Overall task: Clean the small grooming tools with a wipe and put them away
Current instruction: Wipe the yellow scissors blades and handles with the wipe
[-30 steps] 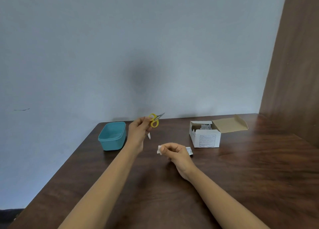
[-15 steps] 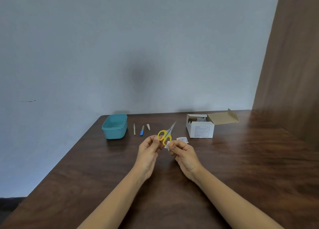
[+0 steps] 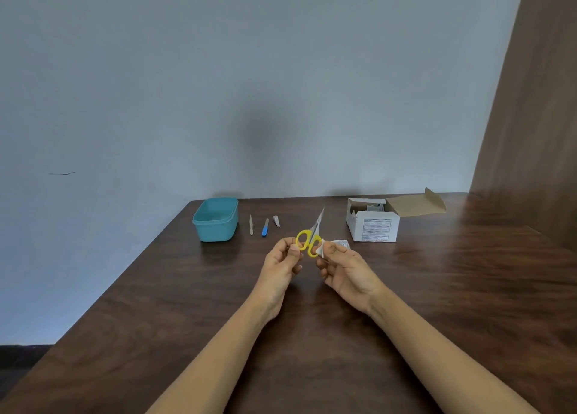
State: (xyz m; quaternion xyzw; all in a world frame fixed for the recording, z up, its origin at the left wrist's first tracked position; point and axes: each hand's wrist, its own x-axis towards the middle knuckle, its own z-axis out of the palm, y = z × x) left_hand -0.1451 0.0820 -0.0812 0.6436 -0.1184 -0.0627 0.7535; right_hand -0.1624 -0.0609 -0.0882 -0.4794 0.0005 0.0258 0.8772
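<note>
Scissors (image 3: 309, 241) with yellow loops are held above the middle of the surface (image 3: 312, 335), blades pointing away, probably to expose them for wiping. The left hand (image 3: 281, 266) pinches one loop. The right hand (image 3: 346, 270) pinches a white wipe (image 3: 321, 248) against the other loop. Both wrists angle inward. A teal tub (image 3: 215, 223) waits near the far left corner.

A second ago my left grip (image 3: 282, 265) held the yellow scissors (image 3: 309, 241) up by the teal tub (image 3: 215, 223), well apart from the wipe (image 3: 321, 248) pinched in my right grip (image 3: 346, 271). Since then I have drawn the scissors nearer and rightward, the blades have swung from pointing right to pointing far, and the wipe now lies against the right handle loop. The slim stick (image 3: 251, 224) and blue-handled tool (image 3: 265, 227), hidden behind my left grip then, now show.
</note>
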